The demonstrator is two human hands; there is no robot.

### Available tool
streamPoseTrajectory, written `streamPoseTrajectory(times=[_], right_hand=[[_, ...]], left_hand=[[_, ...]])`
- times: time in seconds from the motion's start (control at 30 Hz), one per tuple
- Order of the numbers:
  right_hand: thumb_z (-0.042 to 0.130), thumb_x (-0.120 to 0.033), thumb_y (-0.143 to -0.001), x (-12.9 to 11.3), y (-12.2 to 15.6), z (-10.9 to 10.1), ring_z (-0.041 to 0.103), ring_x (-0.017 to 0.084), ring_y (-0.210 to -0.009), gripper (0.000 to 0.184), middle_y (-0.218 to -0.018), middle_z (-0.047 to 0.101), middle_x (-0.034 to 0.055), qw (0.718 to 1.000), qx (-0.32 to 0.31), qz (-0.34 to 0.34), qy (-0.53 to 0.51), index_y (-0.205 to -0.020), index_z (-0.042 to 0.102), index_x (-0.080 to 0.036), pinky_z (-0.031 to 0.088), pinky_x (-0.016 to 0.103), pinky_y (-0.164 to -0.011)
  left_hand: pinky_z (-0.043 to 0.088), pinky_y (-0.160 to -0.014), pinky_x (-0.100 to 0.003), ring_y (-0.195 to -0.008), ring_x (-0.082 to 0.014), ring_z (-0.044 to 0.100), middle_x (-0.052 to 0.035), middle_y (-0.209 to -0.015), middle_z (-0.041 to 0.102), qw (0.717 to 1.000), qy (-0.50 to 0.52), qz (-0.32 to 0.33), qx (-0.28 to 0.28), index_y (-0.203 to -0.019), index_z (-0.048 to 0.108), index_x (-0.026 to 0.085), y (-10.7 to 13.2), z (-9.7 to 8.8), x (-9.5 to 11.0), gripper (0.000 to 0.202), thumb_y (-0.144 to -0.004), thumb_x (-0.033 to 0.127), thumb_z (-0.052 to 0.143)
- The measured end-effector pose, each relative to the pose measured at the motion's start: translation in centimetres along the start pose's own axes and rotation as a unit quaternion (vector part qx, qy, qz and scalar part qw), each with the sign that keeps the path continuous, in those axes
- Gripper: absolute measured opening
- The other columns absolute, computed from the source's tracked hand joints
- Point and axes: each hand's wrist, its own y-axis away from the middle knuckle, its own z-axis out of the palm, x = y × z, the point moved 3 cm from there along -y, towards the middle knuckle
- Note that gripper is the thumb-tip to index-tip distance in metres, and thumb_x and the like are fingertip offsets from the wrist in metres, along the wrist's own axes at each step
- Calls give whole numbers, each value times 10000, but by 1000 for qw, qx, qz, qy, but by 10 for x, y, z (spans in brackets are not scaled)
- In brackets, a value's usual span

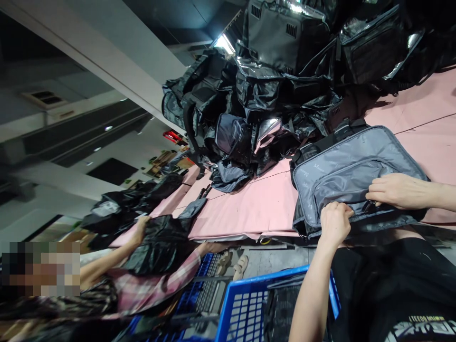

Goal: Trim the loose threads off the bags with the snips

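A black bag with a grey printed lining (363,140) lies opened out on the pink-covered table, its lining facing up. Across that lining runs a curved, loose pocket (342,185). My left hand (335,221) is closed at the pocket's near edge, with the fingers bent onto the grey fabric. Further right, my right hand (395,190) pinches the bag by the same pocket, close to a small dark piece that may be a zip pull. The fingertips of both hands are partly hidden.
A tall heap of black bags (274,52) stands on the pink table cover (245,211). Below the table edge is a blue plastic crate (224,313) with dark goods inside. At the left, another person's hand (142,225) is at a black bag (156,242).
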Motion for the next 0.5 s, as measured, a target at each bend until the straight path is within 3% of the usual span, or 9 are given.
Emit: streamPoseTrajectory(times=[0.5], right_hand=[[395,-101,-977,1,-9,-11,488,164,-673,268,-746,562,13,998,-50,-14,-23,-827,596,-196,316,316,-611]], left_hand=[[487,-906,-334,-968,-227,654,-75,-960,727,1000,-13,4,-2,-941,724,191,1,-2,3,212,-987,240,523]])
